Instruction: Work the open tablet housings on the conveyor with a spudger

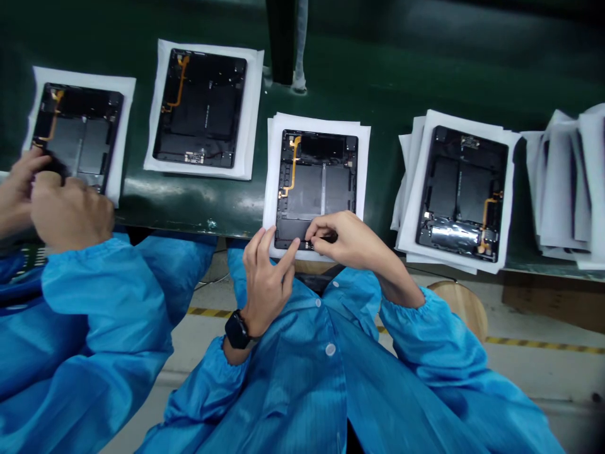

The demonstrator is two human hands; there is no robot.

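Observation:
An opened tablet housing (307, 214) lies in front of me on white sheets (362, 164), with an orange flex cable (293, 165) along its left side. My left hand (269, 274) rests at the housing's lower left corner, fingers stretched and apart, the index fingertip on the lower edge. Over the lower edge, my right hand (347, 238) has its thumb and fingers pinched together by a small circuit board (309, 246). Whatever lies between those fingers is hidden or too small to name.
More opened tablet housings lie on white sheets: one at back left (201, 107), one at right (463, 189). Far left, a co-worker's hands (70, 211) work on another housing (89, 135). A dark post (281, 44) rises from the green table (208, 202). White sheets (562, 189) stack far right.

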